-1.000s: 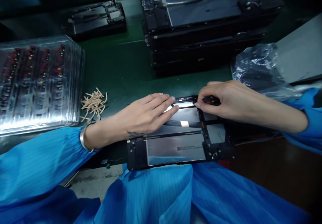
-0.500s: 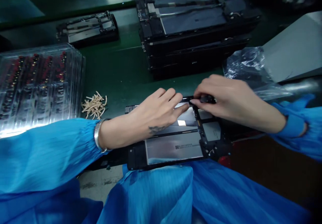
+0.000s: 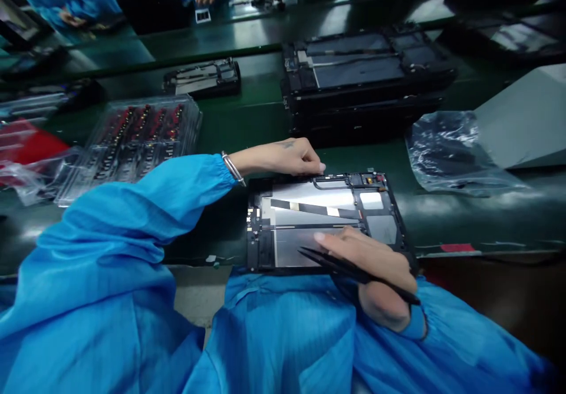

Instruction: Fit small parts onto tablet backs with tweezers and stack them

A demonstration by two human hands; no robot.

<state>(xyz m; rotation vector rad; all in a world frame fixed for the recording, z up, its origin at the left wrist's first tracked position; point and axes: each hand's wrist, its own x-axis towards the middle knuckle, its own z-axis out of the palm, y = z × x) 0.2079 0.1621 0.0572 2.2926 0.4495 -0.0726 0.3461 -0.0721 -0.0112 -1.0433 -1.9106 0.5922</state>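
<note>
Flat, black, rectangular tablet body with silvery panels: laid pretty much front and centre by the near edge of the dark green tabletop, right up against or just beside the blue cloth gown, hard to say which.
Left hand: placed at the far edge of the tablet body, fingers curled well in; whether anything's pinched there honestly can't be told.
Right hand: held over the near right part of the tablet body, fingers closed around slim black pointed tweezers.
Tweezer tips: pointed left, kept slightly apart over the nearer silvery panel; contact can't be made out.
Past the left sleeve: clear plastic trays are stacked up, with small red-and-black parts lined up in the top one.
Behind: more black tablet bodies are piled.
Off right: a crinkly clear plastic bag is left near a pale grey box.
</note>
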